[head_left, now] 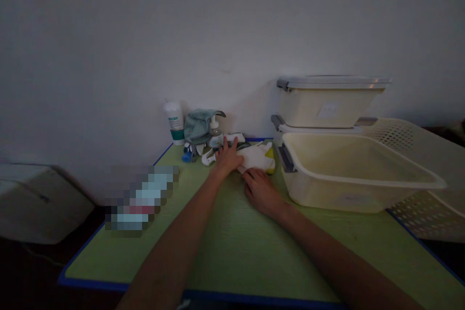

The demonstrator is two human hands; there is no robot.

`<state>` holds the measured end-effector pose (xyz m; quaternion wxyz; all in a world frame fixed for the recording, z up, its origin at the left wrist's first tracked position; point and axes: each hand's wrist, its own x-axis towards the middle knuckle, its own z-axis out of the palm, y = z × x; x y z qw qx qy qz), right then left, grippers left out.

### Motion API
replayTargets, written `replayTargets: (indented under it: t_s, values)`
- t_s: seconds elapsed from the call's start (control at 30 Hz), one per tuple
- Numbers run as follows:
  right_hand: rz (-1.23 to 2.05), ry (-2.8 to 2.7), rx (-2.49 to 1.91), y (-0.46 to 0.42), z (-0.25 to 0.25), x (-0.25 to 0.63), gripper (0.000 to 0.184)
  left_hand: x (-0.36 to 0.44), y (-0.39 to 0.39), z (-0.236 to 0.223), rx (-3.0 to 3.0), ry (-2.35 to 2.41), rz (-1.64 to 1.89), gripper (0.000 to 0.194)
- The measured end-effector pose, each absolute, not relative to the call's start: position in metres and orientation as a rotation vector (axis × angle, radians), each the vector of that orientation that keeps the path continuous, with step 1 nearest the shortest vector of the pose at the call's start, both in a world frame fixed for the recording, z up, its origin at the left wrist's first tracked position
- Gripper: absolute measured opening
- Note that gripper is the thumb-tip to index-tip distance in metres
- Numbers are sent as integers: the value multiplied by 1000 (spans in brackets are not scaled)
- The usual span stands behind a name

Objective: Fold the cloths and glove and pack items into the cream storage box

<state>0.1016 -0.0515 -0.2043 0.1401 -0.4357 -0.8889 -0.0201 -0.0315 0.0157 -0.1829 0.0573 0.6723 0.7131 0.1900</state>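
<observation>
Head view: a crumpled white item (pixel 256 156) is seen toward the far edge of the green tabletop (pixel 225 242), just left of the open bin (pixel 327 196). Its left side is met by the left hand (pixel 228 159), whose fingers are spread; its near edge is met by the right hand (pixel 263 191), loosely bent. Whether it is gripped by either cannot be told. Farther left, a white bottle (pixel 174 118) is placed near the wall (pixel 225 34).

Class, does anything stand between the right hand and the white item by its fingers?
Nothing visible does: the right hand reaches the near edge of the white item, and the left hand is at its left side, not between.
</observation>
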Motion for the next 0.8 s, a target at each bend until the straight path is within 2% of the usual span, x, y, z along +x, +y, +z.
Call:
replayTargets:
  t_s: [0.1, 0.2, 0.47, 0.8]
  values:
    - [-42, -2579, -1248, -52, -203, 102, 21, -46, 28, -172, 2094, 2066, 445, 77]
    - [-35, -2579, -1243, -53, -203, 102, 22, -56, 37, -170, 2143, 1967, 372, 71]
    - [-1, -2585, -1216, -50, -205, 103, 21, -66, 49, -179, 2120, 1835, 481, 69]
    - [49, -2577, -1203, -50, -206, 103, 20, -87, 57, -179, 2049, 1678, 762, 35]
